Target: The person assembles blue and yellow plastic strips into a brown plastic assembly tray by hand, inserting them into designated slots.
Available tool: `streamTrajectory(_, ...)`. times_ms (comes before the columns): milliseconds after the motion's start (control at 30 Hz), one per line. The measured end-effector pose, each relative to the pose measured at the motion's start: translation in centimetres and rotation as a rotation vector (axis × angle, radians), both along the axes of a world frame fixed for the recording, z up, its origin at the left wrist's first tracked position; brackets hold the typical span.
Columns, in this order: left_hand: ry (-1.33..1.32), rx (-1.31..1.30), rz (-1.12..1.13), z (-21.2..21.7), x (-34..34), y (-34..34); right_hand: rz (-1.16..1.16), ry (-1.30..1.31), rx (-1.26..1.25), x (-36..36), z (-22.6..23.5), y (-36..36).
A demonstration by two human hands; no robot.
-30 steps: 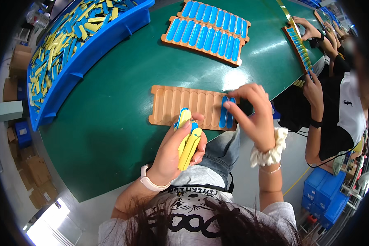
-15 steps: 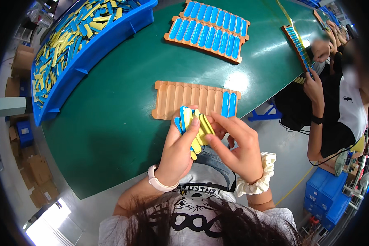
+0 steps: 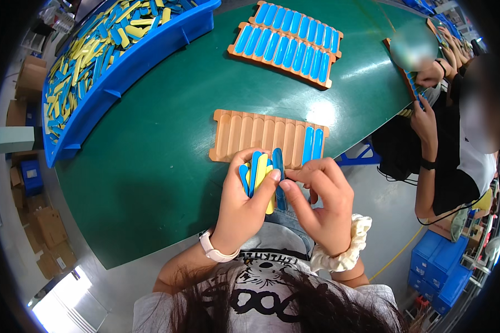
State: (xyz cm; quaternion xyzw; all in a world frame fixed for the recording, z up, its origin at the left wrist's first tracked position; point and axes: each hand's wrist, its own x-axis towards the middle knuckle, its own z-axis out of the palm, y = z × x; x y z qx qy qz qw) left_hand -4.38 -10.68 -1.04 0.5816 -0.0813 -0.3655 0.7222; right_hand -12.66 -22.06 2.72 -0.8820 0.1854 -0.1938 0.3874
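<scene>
A person's left hand (image 3: 243, 206) is gripping a fanned bundle of blue and yellow strips (image 3: 260, 173) just below an orange grooved tray (image 3: 250, 133) on a green table (image 3: 150, 166); the right hand (image 3: 321, 201) is pinching one blue strip (image 3: 279, 172) from it

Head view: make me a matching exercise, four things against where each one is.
Things:
1. bunch of blue and yellow strips
2. orange slotted tray
3. blue bin
4. filled orange trays

Places:
A. far side of the green table
B. table's left edge
C. in the left hand
D. just beyond the hands

Pairs: 1-C, 2-D, 3-B, 4-A
</scene>
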Motion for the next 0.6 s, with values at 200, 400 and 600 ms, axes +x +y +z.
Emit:
streamTrajectory(200, -0.208, 0.026, -0.046, 0.3, -0.5, 0.2, -0.015, 0.074, 0.395, 0.5, 0.2, -1.3)
streamTrajectory(400, -0.16, 0.042, -0.052, 0.1, -0.1, 0.1, -0.079, 0.109, 0.608, 0.3, -0.4, -2.0)
streamTrajectory(600, -0.144, 0.044, 0.004, 0.2, 0.5, -0.1, -0.136, -0.095, 0.917, 0.7, 0.1, -1.9)
